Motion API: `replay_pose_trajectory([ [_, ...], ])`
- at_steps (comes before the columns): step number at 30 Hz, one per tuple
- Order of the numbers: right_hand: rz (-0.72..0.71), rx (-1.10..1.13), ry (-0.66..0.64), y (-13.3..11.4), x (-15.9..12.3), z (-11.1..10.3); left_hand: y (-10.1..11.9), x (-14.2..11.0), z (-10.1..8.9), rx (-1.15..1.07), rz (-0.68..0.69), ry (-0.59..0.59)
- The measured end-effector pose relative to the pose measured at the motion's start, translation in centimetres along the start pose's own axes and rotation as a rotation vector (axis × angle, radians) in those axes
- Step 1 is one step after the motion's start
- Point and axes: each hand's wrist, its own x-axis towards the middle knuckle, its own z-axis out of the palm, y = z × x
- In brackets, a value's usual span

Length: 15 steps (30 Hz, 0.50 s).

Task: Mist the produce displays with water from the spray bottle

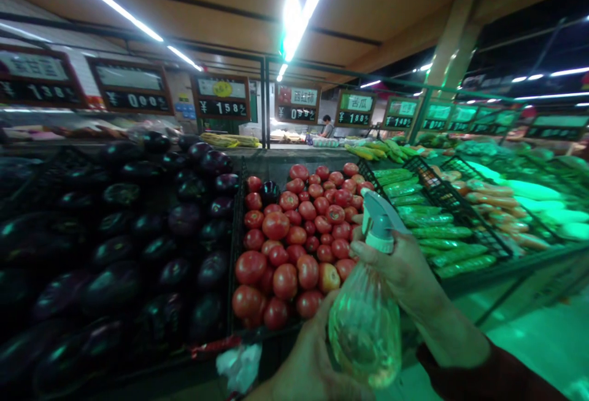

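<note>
A clear spray bottle [368,327] with a white and grey-green trigger head is held upright in front of the tomatoes. My right hand [396,266] is wrapped round its neck just below the head, fingers near the trigger. Lower down, my left hand [317,358] grips the bottle's body from the left side; some of its fingers are hidden behind or under the bottle. Liquid seems to show inside the clear body. Just beyond the bottle lies a crate of red tomatoes [284,281], with one dark eggplant [270,191] among them.
Many dark eggplants [119,223] fill the left side. To the right are wrapped cucumbers [442,229], then carrots [492,195] in black crates. Price signs [298,105] hang along a rail behind. A crumpled white bag [239,364] hangs at the front edge. A person [327,126] is far back.
</note>
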Motion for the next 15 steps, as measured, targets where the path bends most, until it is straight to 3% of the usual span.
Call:
replay_pose_trajectory([
  [9,-0.147,-0.141,-0.196,-1.7,0.3,4.2,-0.4,-3.4,-2.4,0.083,0.022,0.180],
  [15,-0.138,0.007,-0.339,-2.1,0.4,7.6,-0.6,-5.5,-4.6,0.352,-0.025,0.389],
])
